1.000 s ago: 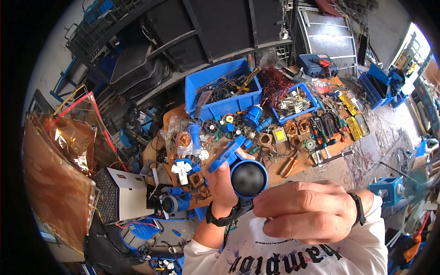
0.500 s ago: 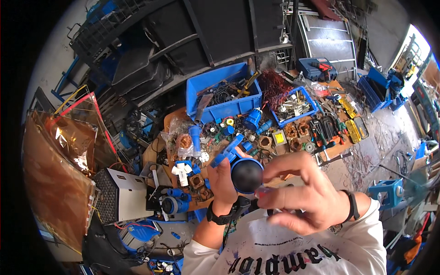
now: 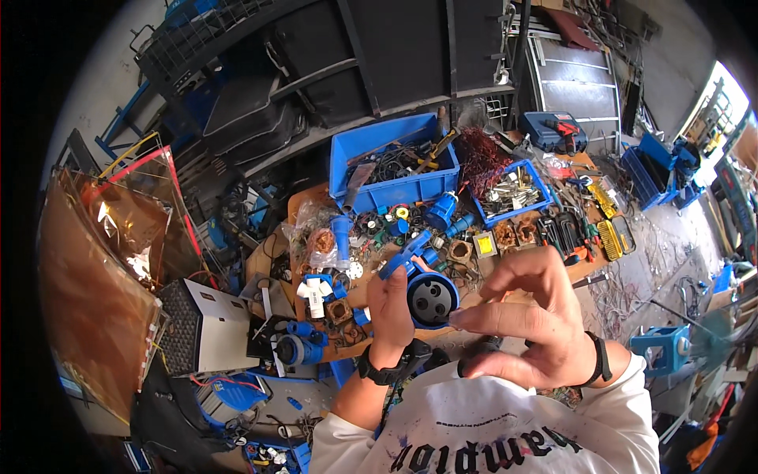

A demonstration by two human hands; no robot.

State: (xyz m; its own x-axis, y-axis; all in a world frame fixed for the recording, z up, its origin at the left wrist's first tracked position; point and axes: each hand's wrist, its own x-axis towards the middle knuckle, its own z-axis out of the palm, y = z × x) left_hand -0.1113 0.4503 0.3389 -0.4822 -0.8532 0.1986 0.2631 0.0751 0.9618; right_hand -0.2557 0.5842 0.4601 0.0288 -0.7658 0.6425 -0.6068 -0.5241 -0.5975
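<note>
My left hand [image 3: 390, 314] is closed round a blue industrial socket [image 3: 455, 294] with its hinged lid [image 3: 404, 254] swung up to the left. The round black face [image 3: 433, 301] of the socket, with several holes in it, is turned up toward me. My right hand [image 3: 530, 322] hovers just right of the socket. Its fingers are bent but apart, with fingertips close to the socket's rim, and I see nothing held between them. Whether a fingertip touches the rim I cannot tell.
Behind my hands, the bench carries a large blue crate [image 3: 395, 195] of cables, a smaller blue tray [image 3: 513, 212] of metal parts, brown copper coils [image 3: 505, 235] and hand tools [image 3: 562, 235]. Left of my left hand lie a white pipe fitting [image 3: 315, 291] and blue plugs [image 3: 298, 348].
The dark blur over the socket has gone and its holed face shows sharply. My right hand has shifted slightly, and a small reddish thing near its fingertips is no longer visible.
</note>
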